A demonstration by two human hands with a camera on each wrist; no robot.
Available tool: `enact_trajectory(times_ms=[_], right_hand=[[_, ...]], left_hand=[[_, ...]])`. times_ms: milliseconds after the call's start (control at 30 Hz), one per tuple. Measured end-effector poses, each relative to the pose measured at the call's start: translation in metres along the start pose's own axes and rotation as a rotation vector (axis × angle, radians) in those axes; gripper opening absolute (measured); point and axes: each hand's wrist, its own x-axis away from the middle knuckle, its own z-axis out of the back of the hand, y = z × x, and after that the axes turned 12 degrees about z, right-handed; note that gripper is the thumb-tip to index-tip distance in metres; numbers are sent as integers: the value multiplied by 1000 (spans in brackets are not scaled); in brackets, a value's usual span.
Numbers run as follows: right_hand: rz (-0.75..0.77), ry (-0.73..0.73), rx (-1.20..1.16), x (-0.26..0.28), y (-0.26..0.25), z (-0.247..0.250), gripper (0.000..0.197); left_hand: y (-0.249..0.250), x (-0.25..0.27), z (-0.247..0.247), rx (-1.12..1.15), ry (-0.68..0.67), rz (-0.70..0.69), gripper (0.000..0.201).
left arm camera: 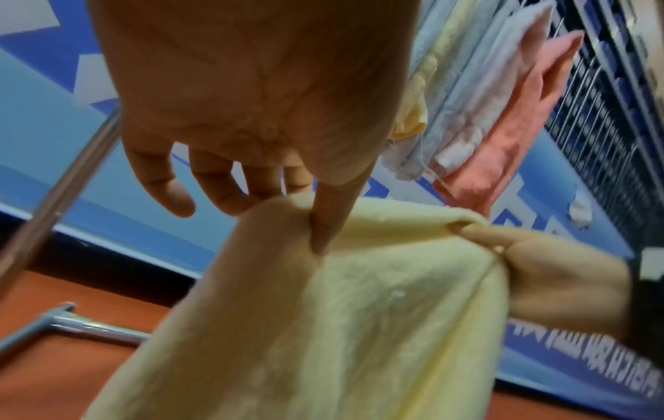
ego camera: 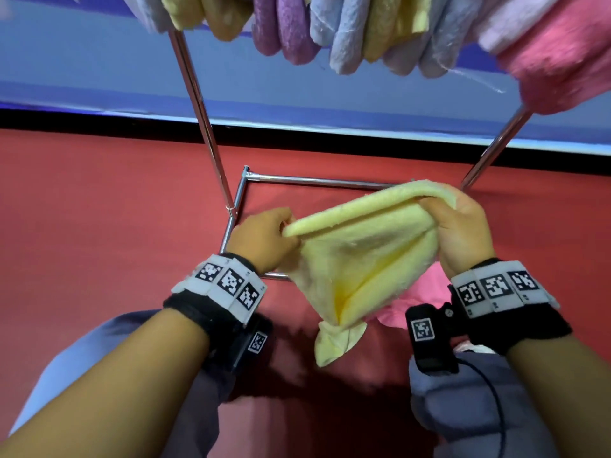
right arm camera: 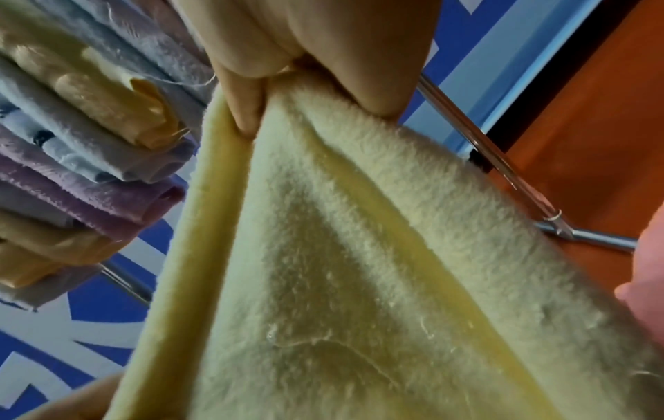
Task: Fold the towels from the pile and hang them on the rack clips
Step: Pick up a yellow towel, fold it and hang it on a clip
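I am looking down at my own two forearms, each with a marker-covered wristband, above a red floor (ego camera: 82, 209). Going from left to right: a slanted chrome leg of the rack (ego camera: 201, 117) drops from the upper left to a rectangular metal base on the floor.

Just right of it, my left hand (ego camera: 264, 238) pinches the left corner of a pale yellow towel (ego camera: 360, 256). In the left wrist view my thumb presses into the cloth and at least one finger backs it from behind, while the other fingers hang loose and clear of it.

The towel stretches between both hands, held in the air in front of me. Its top edge is doubled over into a soft roll, and the rest sags down to a dangling point. I judge it light, limp and fluffy, with nothing stiff to hold its shape, so the corners of the top edge are the places to grip it.

My right hand (ego camera: 463, 229) holds the right corner, with thumb and fingers closed on the bunched edge. Below it lies a pink towel (ego camera: 426, 299), partly hidden.

Across the top, already-hung towels (ego camera: 347, 34) in grey, yellow, purple and pink crowd the rack.
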Motion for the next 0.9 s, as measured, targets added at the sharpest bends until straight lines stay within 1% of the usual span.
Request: enact_trajectory(times_ms=[33, 100, 167, 200, 233, 300, 367, 433, 467, 500, 567, 600, 633, 667, 700, 767, 833, 900], right_hand=[[11, -4, 19, 2, -4, 4, 26], [9, -4, 28, 7, -12, 11, 26], [13, 15, -18, 4, -28, 15, 24], [18, 19, -53, 1, -40, 16, 24], [25, 14, -87, -3, -52, 17, 26], [43, -22, -135, -6, -75, 19, 30], [46, -60, -154, -5, -95, 21, 31], [43, -83, -112, -5, -107, 22, 32], [45, -86, -68, -4, -112, 23, 32], [37, -80, -33, -3, -116, 23, 30], [25, -72, 22, -1, -125, 24, 27], [26, -71, 50, 0, -130, 24, 27], [37, -75, 80, 3, -136, 24, 28], [46, -86, 111, 5, -141, 24, 29], [58, -97, 139, 7, -146, 23, 28], [64, -119, 176, 11, -155, 21, 18], [46, -126, 164, 16, -165, 20, 9], [21, -126, 122, 17, -176, 21, 16]], left_hand=[[-5, 6, 2, -59, 9, 18, 6], [-10, 14, 9, -167, -15, 51, 13], [-11, 23, 27, -212, 1, 88, 18], [-11, 28, 40, -201, 24, 105, 17], [-10, 33, 51, -166, 36, 110, 15], [-6, 43, 76, -51, 39, 111, 20], [0, 53, 100, 155, 38, 108, 25], [8, 62, 120, 369, 51, 103, 24], [14, 70, 129, 463, 44, 112, 20], [19, 75, 136, 539, 42, 119, 16], [27, 83, 147, 658, 84, 111, 14], [31, 85, 152, 693, 112, 101, 13], [35, 88, 157, 702, 140, 90, 18], [36, 89, 161, 697, 160, 81, 27], [41, 92, 164, 697, 166, 65, 29], [47, 98, 170, 684, 153, 44, 24], [52, 105, 175, 632, 133, 25, 29], [56, 113, 181, 631, 114, 22, 38]])
